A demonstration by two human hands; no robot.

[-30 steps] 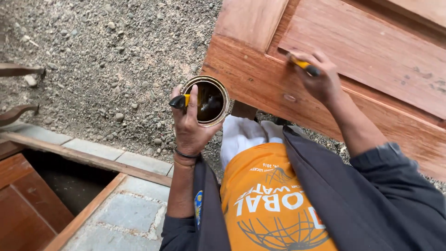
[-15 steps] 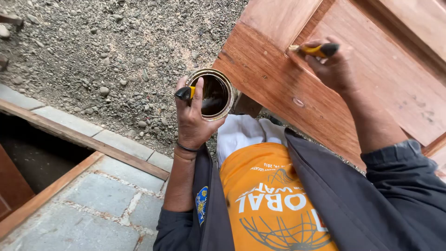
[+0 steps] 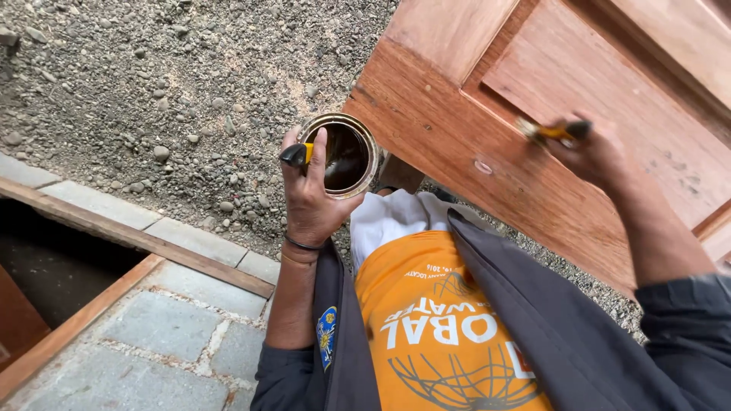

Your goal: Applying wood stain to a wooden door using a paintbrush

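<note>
Head view: the left hand [image 3: 311,199] is gripping an open tin [image 3: 340,154] of dark liquid together with a yellow-handled tool [image 3: 297,155], above gravel [image 3: 152,91]. The right hand [image 3: 594,156] is closing around a blurred brush [image 3: 552,131], pressing it against the wooden door [image 3: 472,114].

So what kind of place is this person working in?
Most likely an outdoor work yard: loose gravel ground, paving stones edged with timber, and a wooden door that the right hand brushes while the left hand holds an open can.
</note>
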